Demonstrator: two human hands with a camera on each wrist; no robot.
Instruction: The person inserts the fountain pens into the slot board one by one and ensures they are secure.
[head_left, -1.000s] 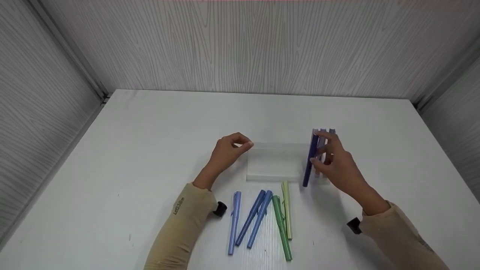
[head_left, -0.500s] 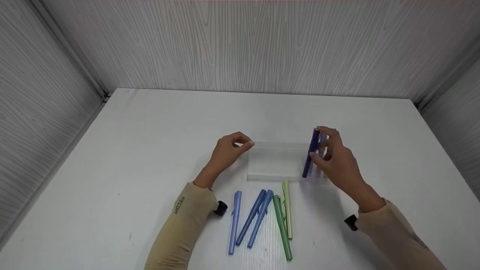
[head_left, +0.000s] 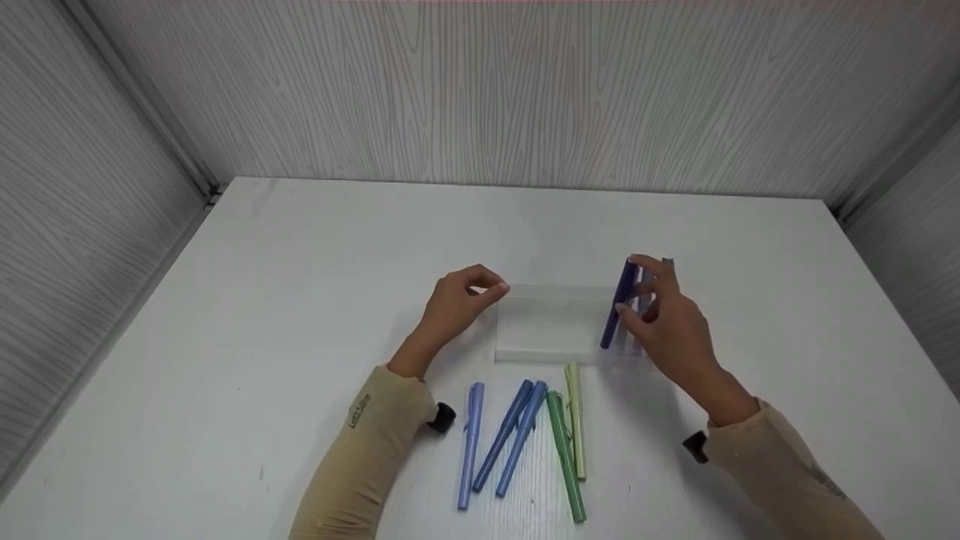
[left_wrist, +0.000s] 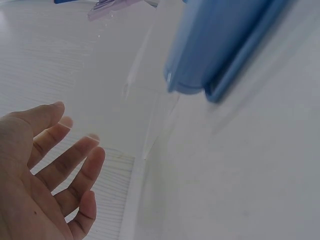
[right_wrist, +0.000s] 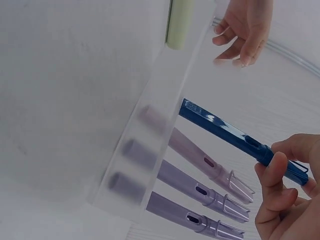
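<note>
My right hand (head_left: 671, 322) pinches a dark blue pen (right_wrist: 220, 127) between thumb and fingers. That pen is steeply tilted at the right part of a clear box (head_left: 551, 356), its lower end by the box's front wall in the right wrist view. Beside it stand three purple pens (right_wrist: 185, 182) in a row, their lower ends blurred behind the frosted wall. My left hand (head_left: 457, 300) pinches the box's back left corner with thumb and index finger. In the left wrist view, fingertips (left_wrist: 92, 137) touch the clear wall.
In front of the box lie several capped pens: a periwinkle one (head_left: 469, 446), a dark blue one (head_left: 501, 439), a mid-blue one (head_left: 521, 442), a green one (head_left: 566, 461) and a lime one (head_left: 575, 420). Wood-grain panels (head_left: 480, 97) border the white table (head_left: 337, 225).
My right hand has moved slightly back and left, bringing the dark blue pen's lower end from in front of the box to its front wall. My left hand has stayed still.
</note>
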